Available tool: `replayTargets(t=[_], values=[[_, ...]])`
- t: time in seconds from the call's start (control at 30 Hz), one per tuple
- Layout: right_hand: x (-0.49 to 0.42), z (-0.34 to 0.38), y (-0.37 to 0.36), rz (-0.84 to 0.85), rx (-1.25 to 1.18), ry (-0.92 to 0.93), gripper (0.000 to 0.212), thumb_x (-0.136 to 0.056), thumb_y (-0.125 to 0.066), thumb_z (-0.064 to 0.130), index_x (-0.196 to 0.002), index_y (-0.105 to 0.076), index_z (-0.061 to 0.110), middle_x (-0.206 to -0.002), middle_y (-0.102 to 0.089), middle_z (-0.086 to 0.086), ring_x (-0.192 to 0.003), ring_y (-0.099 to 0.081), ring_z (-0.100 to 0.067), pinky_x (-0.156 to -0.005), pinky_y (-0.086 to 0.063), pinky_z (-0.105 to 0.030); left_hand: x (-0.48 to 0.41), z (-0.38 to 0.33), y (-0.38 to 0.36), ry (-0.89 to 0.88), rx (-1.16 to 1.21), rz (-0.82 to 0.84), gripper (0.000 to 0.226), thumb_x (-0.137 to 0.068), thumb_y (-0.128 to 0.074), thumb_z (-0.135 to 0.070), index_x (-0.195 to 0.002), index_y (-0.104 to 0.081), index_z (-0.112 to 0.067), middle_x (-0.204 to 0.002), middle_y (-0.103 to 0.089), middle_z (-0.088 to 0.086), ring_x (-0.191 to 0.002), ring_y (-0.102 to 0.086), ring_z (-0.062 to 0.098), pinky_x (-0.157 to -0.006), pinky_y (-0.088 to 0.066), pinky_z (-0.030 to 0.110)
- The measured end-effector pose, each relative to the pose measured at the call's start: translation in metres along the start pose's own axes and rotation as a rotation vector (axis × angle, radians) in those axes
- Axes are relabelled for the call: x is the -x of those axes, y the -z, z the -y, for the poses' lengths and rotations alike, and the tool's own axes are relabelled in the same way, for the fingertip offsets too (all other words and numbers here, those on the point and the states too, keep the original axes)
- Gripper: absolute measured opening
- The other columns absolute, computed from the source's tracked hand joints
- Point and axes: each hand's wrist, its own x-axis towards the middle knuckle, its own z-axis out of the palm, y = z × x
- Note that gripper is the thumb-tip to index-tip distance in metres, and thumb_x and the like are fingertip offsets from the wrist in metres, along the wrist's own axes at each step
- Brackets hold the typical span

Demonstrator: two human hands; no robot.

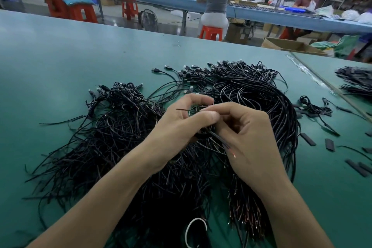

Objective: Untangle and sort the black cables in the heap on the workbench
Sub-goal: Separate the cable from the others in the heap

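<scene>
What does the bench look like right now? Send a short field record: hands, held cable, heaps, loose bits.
left hand: pinches a black cable above the heaps
right hand: pinches it too, fingertips by the left's
tangled heap: left of the hands, cables crossing every way
combed bundle: right of the hands, strands curving together
USB plugs: at the bundle's far end
sleeve pieces: short, black, scattered right of the bundle
white ring: near edge, among cables
workbench: green top

Heap (pixel 120 147): middle of tabletop (pixel 50 56), before me.
Loose pieces (pixel 330 145): right of heap.
Second pile (pixel 356 78): far right, behind those.
</scene>
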Motion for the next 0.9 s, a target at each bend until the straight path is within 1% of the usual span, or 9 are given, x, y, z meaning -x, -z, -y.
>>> replayTargets(t=[0.17, 0.27, 0.37, 0.53, 0.63, 0.7, 0.77, 0.83, 0.9], values=[[-0.001, 0.002, 0.001, 0.121, 0.023, -0.005, 0.025, -0.090, -0.066, 0.005, -0.087, -0.078, 0.026, -0.066, -0.068, 0.006, -0.056, -0.054, -0.018, -0.053, -0.046, -0.036, 0.004, -0.006, -0.011, -0.119, 0.086, -0.028, 0.040, -0.108, -0.031, -0.017, -0.121, -0.060, 0.006, -0.044, -0.055, -0.017, -0.038, -0.050, -0.009, -0.042, -0.034, 0.001], [0.000, 0.008, 0.003, 0.200, 0.003, -0.009, 0.022, -0.088, -0.069, 0.006, -0.087, -0.078, 0.026, -0.070, -0.071, 0.009, -0.060, -0.062, -0.011, -0.059, -0.053, -0.030, 0.004, -0.010, -0.012, -0.087, 0.157, -0.127, 0.052, -0.109, -0.027, -0.025, -0.105, -0.067, 0.009, -0.045, -0.059, -0.011, -0.034, -0.049, -0.005, -0.038, -0.035, 0.004], [0.001, 0.008, -0.002, 0.138, -0.071, -0.090, 0.020, -0.083, -0.075, 0.004, -0.091, -0.077, 0.023, -0.082, -0.076, 0.012, -0.076, -0.072, -0.006, -0.072, -0.057, -0.022, -0.001, -0.003, -0.010, -0.049, 0.089, -0.256, 0.070, -0.106, -0.032, -0.044, -0.085, -0.069, 0.012, -0.039, -0.045, -0.008, -0.031, -0.034, 0.005, -0.037, -0.026, 0.014], [0.004, 0.003, -0.008, 0.028, 0.116, -0.160, 0.012, -0.086, -0.074, 0.019, -0.077, -0.071, 0.026, -0.070, -0.071, 0.010, -0.059, -0.064, -0.014, -0.056, -0.054, -0.032, -0.005, 0.002, -0.006, -0.034, 0.143, -0.335, 0.069, -0.104, -0.033, -0.055, -0.069, -0.076, -0.014, -0.041, -0.039, -0.005, -0.034, -0.027, 0.008, -0.036, -0.024, 0.018], [0.006, 0.003, -0.014, 0.018, 0.141, -0.151, 0.011, -0.090, -0.070, 0.023, -0.080, -0.068, 0.027, -0.071, -0.069, 0.020, -0.051, -0.057, -0.005, -0.047, -0.045, -0.019, -0.005, 0.003, -0.006, -0.021, 0.141, -0.354, 0.069, -0.104, -0.034, -0.055, -0.063, -0.074, -0.017, -0.041, -0.040, -0.006, -0.034, -0.029, 0.008, -0.035, -0.025, 0.018], [0.006, 0.002, -0.017, -0.020, 0.151, -0.179, 0.009, -0.089, -0.069, 0.037, -0.088, -0.068, 0.029, -0.077, -0.068, 0.024, -0.059, -0.062, 0.003, -0.052, -0.046, -0.012, -0.004, 0.002, -0.005, -0.020, 0.121, -0.353, 0.068, -0.104, -0.033, -0.054, -0.069, -0.076, -0.015, -0.040, -0.039, -0.006, -0.034, -0.030, 0.008, -0.036, -0.026, 0.018], [0.005, -0.001, -0.017, -0.025, 0.123, -0.231, 0.017, -0.088, -0.067, 0.044, -0.096, -0.070, 0.029, -0.080, -0.070, 0.022, -0.069, -0.067, 0.002, -0.064, -0.055, -0.019, -0.003, 0.000, -0.006, -0.027, 0.126, -0.327, 0.065, -0.105, -0.031, -0.051, -0.081, -0.077, -0.011, -0.040, -0.041, -0.008, -0.034, -0.030, 0.006, -0.036, -0.027, 0.016], [0.003, -0.001, -0.017, 0.019, 0.027, -0.296, 0.014, -0.091, -0.066, 0.037, -0.090, -0.074, 0.026, -0.078, -0.074, 0.011, -0.072, -0.071, -0.010, -0.074, -0.060, -0.038, -0.002, -0.001, -0.008, -0.040, 0.130, -0.302, 0.062, -0.107, -0.030, -0.045, -0.093, -0.075, -0.005, -0.040, -0.048, -0.012, -0.033, -0.031, 0.002, -0.036, -0.027, 0.013], [0.003, -0.001, -0.017, 0.044, -0.076, -0.332, 0.013, -0.093, -0.067, 0.027, -0.083, -0.075, 0.023, -0.075, -0.075, 0.001, -0.071, -0.072, -0.018, -0.074, -0.060, -0.046, -0.002, -0.001, -0.009, -0.041, 0.133, -0.287, 0.060, -0.107, -0.030, -0.043, -0.096, -0.073, -0.002, -0.041, -0.051, -0.014, -0.032, -0.030, 0.002, -0.035, -0.026, 0.014]])
